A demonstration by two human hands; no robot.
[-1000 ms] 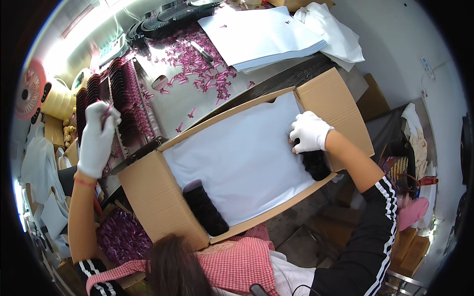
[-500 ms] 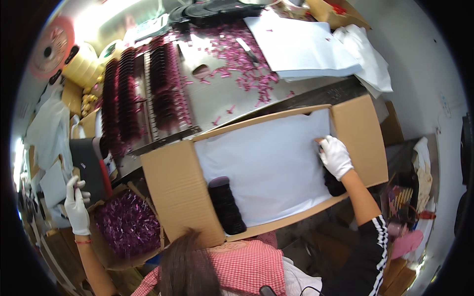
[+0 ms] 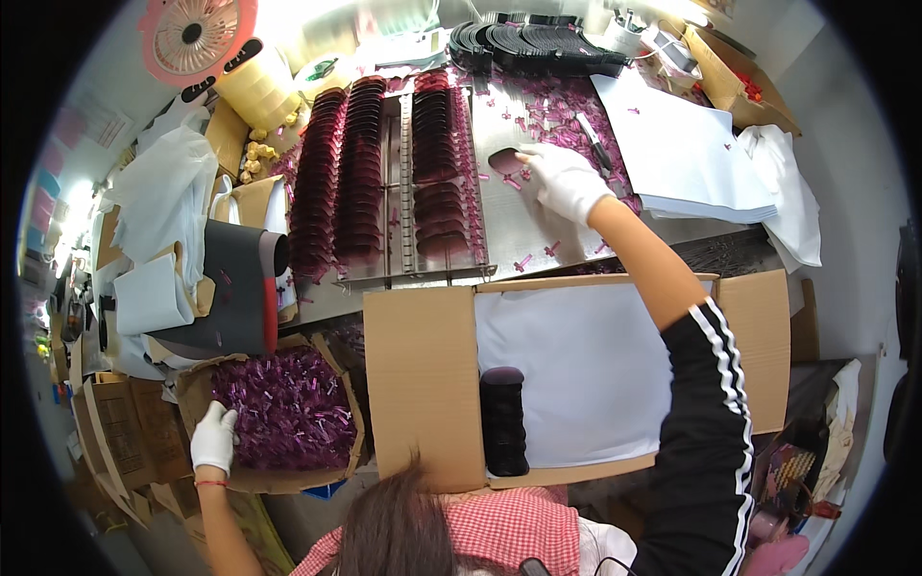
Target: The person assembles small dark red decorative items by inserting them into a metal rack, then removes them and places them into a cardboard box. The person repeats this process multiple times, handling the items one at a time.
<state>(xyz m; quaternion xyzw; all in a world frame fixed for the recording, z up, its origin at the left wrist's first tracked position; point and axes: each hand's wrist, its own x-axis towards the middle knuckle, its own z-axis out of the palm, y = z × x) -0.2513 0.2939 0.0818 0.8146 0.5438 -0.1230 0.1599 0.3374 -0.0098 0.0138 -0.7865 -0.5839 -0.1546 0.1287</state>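
Hand, right (image 3: 569, 182) | moved from carton (image 3: 418, 374) to lens (image 3: 501, 161) | half-curled, grip unclear (left hand (image 3: 213, 439): bent, hold unclear)

White light glares from beyond my metal table (image 3: 504, 228), which gleams; edges bend toward the black rim.

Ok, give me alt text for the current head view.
A white-gloved right hand is at a dark oval lens on a metal table, the left hand at a carton of purple pieces. An open cardboard box holds white sheeting and a dark stack.
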